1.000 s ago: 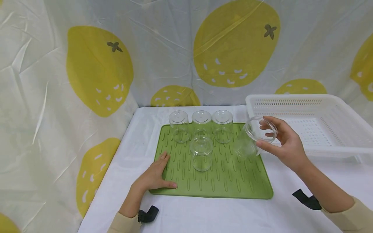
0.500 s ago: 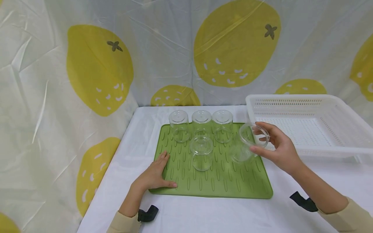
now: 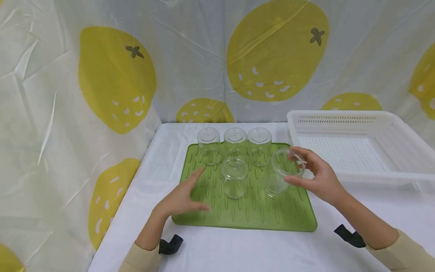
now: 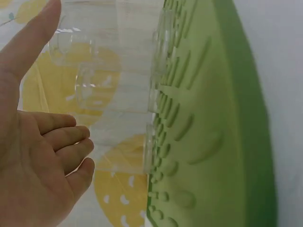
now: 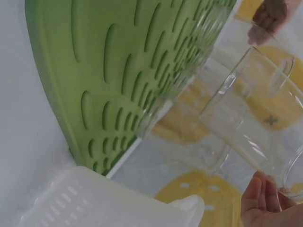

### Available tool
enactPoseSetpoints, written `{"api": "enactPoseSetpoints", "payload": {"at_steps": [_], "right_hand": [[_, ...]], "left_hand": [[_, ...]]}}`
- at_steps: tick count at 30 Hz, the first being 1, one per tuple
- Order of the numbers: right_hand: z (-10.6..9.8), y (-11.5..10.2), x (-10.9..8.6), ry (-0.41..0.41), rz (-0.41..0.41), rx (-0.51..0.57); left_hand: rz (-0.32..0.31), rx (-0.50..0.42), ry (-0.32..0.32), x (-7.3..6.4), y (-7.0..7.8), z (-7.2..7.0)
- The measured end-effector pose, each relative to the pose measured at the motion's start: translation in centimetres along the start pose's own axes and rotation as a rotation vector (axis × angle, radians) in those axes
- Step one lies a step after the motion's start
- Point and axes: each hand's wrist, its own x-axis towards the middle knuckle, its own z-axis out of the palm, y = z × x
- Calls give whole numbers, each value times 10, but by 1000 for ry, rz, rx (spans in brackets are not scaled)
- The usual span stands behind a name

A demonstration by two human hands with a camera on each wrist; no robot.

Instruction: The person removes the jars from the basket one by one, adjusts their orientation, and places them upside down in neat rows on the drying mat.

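My right hand [image 3: 321,179] grips a clear drinking glass [image 3: 276,181] between thumb and fingers near its upper end. That glass tilts over the right part of a green ridged mat [image 3: 258,217]. In the right wrist view, the held glass [image 5: 253,120] has its lower end apart from the mat. My left hand [image 3: 180,198] hovers over the mat's left side, fingers extended, thumb spread, holding nothing. A single glass [image 3: 235,183] stands bottom up mid-mat. Behind it, a row of three glasses, left [image 3: 209,147], middle [image 3: 235,141] and right [image 3: 259,147], also stands upside down.
A white perforated plastic basket [image 3: 360,175] sits at the back right, just behind my right hand. A white cloth covers the table [image 3: 238,249]. Behind it hangs a curtain [image 3: 200,56] with a lemon print.
My right hand has brought the tilted glass left and toward me, further over the mat. My left hand has lifted from the mat's left edge and shifted slightly inward. The standing glasses have not moved.
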Motion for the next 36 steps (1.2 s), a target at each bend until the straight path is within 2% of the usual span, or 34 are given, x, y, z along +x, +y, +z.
{"api": "enactPoseSetpoints", "payload": {"at_steps": [6,9,13,21,27,36], "right_hand": [[3,0,-1,-32,35,-25],[5,-1,-2,-43,27,-28],[9,-2,-3,-47,4,-28],[14,-3,-4,-51,-12,-22],[14,-3,-4,-58,0,-39],[15,-8,-6,-74,-13,-12]], "left_hand": [[78,-53,35,11,28,-10],[157,-57,46,21,42,-10],[255,-11,57,35,63,-5],[351,4,5,56,104,13],[381,67,-1,68,121,29],[385,123,33,77,130,44]]}}
